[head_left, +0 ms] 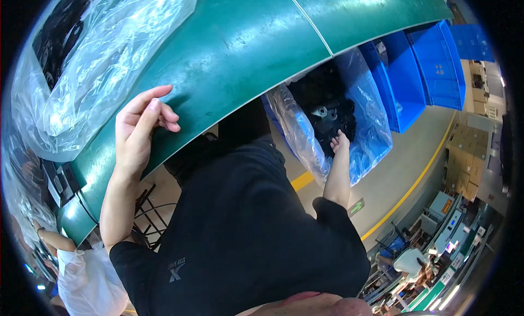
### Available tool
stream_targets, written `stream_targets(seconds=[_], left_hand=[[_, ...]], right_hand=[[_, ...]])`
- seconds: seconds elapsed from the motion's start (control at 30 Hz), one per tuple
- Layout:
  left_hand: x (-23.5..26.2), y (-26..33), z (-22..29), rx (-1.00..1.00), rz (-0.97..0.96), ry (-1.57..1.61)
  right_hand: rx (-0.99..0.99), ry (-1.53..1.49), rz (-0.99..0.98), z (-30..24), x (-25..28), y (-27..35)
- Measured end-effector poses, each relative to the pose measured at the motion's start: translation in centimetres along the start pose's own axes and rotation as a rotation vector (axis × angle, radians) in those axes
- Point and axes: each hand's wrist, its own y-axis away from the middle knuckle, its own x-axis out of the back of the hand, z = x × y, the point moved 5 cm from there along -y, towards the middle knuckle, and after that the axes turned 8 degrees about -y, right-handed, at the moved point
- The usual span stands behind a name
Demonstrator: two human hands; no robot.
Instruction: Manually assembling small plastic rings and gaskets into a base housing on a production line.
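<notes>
My left hand (139, 127) rests on the green table top (234, 48) near its front edge, fingers loosely curled with nothing in it. My right hand (339, 144) reaches down beside the table into a blue bin lined with a clear plastic bag (371, 125). Its fingers are among several black parts (327, 105) in the bag. Whether it grips one of them is hidden.
Clear plastic sheeting (82, 70) lies bunched on the table's left, over dark items. More blue bins (431, 65) stand in a row past the lined one. A yellow line (415, 185) runs across the grey floor. Other people work at lower left and lower right.
</notes>
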Motion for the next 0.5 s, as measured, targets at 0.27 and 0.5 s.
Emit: stream_targets(seconds=[0.27,0.5], left_hand=[[-0.4,-0.7,0.2,0.003,-0.001,-0.027],[0.2,0.1,0.3,0.019,-0.081,0.038]], right_hand=[[0.157,0.027,-0.1,-3.9,-0.1,2.9],[0.535,0.342,-0.992,-15.5,-9.6,28.3]])
